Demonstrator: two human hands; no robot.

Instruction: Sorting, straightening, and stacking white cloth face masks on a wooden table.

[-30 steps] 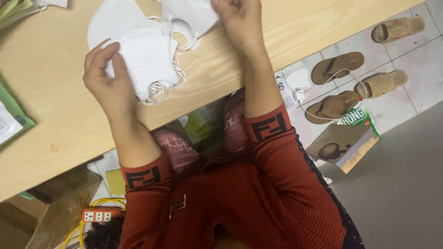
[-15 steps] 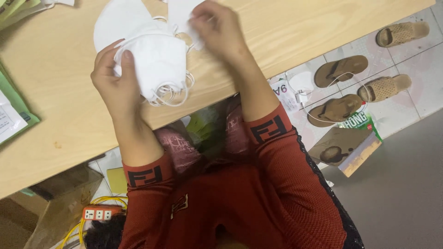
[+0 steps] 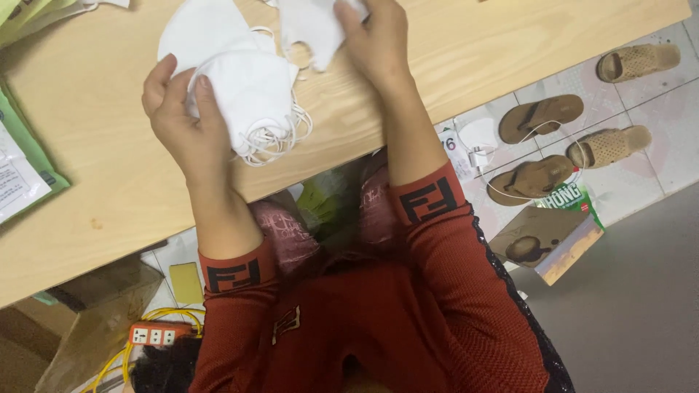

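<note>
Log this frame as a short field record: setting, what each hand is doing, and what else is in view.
setting: light wooden table seen from above, tiled floor beside it
left hand: grips a stack of white face masks, ear loops hanging at the table edge
right hand: holds a single white mask flat on the table
on table: green packets at the left edge
on floor: brown sandals, orange power strip
</note>
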